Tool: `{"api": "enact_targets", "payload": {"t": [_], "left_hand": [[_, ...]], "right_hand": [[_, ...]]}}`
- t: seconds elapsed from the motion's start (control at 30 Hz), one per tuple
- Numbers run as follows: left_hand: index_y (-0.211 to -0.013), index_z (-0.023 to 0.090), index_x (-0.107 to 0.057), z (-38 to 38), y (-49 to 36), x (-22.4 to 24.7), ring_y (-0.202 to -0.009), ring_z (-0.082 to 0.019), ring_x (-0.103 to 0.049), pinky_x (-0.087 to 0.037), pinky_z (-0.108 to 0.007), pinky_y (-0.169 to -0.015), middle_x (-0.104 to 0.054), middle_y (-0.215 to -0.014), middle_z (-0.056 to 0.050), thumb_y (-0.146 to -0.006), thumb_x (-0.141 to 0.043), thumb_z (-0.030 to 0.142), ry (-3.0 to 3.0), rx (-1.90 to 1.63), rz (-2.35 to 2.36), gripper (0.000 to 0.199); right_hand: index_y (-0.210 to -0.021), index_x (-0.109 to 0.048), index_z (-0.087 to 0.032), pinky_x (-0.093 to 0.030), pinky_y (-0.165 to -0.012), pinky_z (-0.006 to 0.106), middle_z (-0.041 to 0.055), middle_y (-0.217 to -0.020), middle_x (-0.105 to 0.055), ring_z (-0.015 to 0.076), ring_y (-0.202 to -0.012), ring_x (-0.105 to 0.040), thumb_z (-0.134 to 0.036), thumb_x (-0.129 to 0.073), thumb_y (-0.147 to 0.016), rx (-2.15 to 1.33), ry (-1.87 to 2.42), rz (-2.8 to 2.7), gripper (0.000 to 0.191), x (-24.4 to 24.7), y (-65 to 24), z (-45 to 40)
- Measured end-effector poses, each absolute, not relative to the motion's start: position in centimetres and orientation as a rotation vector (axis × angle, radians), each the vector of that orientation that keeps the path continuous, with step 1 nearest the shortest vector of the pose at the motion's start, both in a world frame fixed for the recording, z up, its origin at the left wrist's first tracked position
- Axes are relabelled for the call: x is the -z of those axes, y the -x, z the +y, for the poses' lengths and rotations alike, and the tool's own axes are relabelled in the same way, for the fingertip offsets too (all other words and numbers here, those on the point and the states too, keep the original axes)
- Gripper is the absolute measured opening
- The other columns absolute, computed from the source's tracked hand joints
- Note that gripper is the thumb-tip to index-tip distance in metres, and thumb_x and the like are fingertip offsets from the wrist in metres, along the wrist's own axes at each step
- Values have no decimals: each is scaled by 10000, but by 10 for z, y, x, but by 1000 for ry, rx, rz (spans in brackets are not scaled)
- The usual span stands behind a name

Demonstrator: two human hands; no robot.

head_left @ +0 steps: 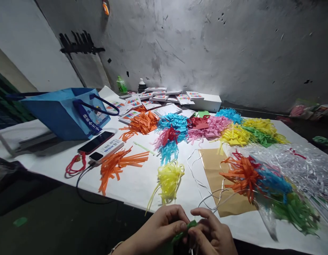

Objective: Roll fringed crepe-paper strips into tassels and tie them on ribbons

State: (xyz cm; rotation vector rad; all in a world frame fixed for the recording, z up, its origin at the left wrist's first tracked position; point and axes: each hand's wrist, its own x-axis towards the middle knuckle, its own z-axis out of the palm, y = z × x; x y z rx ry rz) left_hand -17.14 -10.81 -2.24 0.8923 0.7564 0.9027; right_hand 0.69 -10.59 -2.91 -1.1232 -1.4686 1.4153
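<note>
Hands meet at the near edge of the table [136, 186]: the left hand [165, 225], nearly closed, pinches green paper [192, 224] between thumb and bent fingers; the right hand [211, 232], also curled, grips the same piece, one finger raised. The paper should be light, soft and easily torn — best taken gently, by its bunched part. It looks matte and gathered tight, mostly hidden by the fingers. White string [212, 194] loops nearby, partly over brown card [211, 166]; whether either hand holds it, I cannot tell. Beyond lie a yellow bundle [168, 180] and orange strips [113, 165] — then a blue bag [54, 115].
</note>
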Motion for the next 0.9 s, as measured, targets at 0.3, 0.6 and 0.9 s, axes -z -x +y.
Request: {"api": "enact_targets", "payload": {"t": [0.3,0.6,0.9], "left_hand": [[-924,184,-734,-109,176,13,-896,-215,-634,-464,-314,-828,-699,-931,-80,-917,-663,400,-1487,-1147,1002,228],[-851,171,-605,-94,183,8,-556,-79,-533,-429,-182,-511,-665,-821,-15,-906,-682,451,-801,-1476,968,296],[-874,191,-627,-89,187,9,-726,-149,-628,-510,-245,-674,-690,-851,-40,-950,-632,399,-1106,-1668,1131,221]], "right_hand": [[-809,-678,-201,-324,-408,174,1,-559,-633,73,-416,-467,-595,-594,-882,-1457,1119,-1507,409,30,-5,-104],[-844,-670,-247,-440,-521,182,-32,-635,-643,113,-531,-584,-367,-529,-966,-680,1046,-1918,221,42,-36,-82],[-1227,-644,-161,-556,-777,457,186,-1238,-668,327,-944,-702,-366,-442,-991,368,1347,-1876,372,34,-82,-40]]}}
